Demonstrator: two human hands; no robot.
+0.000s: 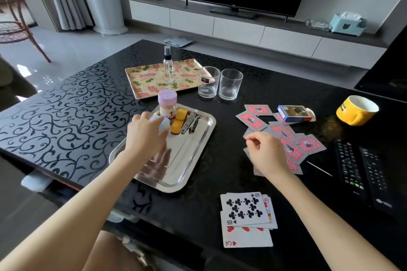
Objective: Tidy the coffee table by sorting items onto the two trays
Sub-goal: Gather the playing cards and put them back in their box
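The step in hand appears to be loading small bits onto the steel tray [196,167]. The left hand [145,133] hangs over its far end, its grip curled round a pale-blue item [162,125] that is mostly hidden, just beside the pink-lidded jar [167,103], a yellow block [178,121] and nail clippers [190,122] already on that tray. The right hand [267,155] hovers over the scattered face-down cards [308,145] with fingers curled; whether its grip has a card yet I cannot tell.

The floral tray [143,79] carries only a spray bottle [168,66]. Two glasses [208,82], the card box [294,113], the yellow mug [356,110], the remotes [352,169] and the face-up cards [244,209] sit on the desk, so the sorting looks perhaps a third done.

Next, I judge, the item needs setting down in the free space beside the jar without knocking it, and then the cards want gathering into one stack.

The jar's label reads "Toothpi", with the rest hidden. The face-up cards show a 10 of clubs, a 3 of hearts and a red Q corner. Print on the mug and one glass is too small to read.
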